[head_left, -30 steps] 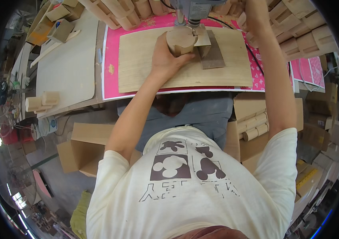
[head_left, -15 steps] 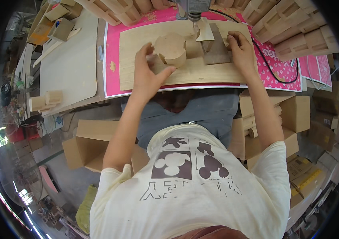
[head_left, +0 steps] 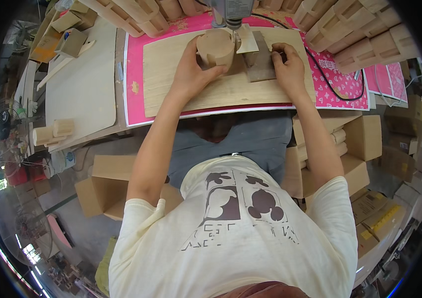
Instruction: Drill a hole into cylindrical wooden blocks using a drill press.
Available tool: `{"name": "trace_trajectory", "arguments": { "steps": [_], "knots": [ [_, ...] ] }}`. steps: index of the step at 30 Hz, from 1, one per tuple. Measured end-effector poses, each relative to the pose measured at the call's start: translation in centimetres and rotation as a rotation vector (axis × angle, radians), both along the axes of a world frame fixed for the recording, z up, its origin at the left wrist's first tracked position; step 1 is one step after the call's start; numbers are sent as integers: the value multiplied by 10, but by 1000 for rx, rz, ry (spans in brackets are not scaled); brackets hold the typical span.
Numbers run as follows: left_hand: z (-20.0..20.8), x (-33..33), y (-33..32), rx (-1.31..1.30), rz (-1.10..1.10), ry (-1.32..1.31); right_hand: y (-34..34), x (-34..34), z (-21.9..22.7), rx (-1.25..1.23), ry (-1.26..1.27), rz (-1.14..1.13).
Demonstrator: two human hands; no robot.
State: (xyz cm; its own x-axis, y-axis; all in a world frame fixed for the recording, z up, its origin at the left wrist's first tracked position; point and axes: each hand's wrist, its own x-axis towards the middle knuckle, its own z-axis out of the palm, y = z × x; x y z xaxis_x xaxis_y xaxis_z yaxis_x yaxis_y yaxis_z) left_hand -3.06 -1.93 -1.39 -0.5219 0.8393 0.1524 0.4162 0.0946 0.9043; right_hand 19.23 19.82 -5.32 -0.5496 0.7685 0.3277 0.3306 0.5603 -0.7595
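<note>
My left hand (head_left: 193, 69) curves round a round, light wooden block with notches in its side (head_left: 216, 46); fingers lie on its left and the thumb on its near side. The block sits on a wooden board (head_left: 181, 97), close beside the tool end of a grey machine head (head_left: 233, 14). A pale angled piece (head_left: 247, 43) stands right of the tool, over a dark flat plate (head_left: 262, 69). At the plate's right edge is my right hand (head_left: 289, 69), its fingers bent inward; what they grip, if anything, is hidden.
Slotted wooden cylinders (head_left: 355, 30) are stacked at the back right, with more (head_left: 139, 17) at the back left. A black cable (head_left: 320, 82) loops over the pink sheet (head_left: 134, 107). Open cardboard boxes (head_left: 362, 136) stand below the table on both sides.
My left hand has closed from a wide spread onto the round block. The block has moved away from me and rightward, up to the tool. My right hand stays by the plate.
</note>
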Motion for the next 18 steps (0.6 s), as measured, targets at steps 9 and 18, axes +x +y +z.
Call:
{"name": "trace_trajectory", "arguments": {
  "steps": [9,18],
  "knots": [
    [-4,-4,14,11,-58,48,-2,1,-1,21,30,3],
    [-15,2,18,81,-41,-30,34,-43,76,-161,167,63]
  ]
}}
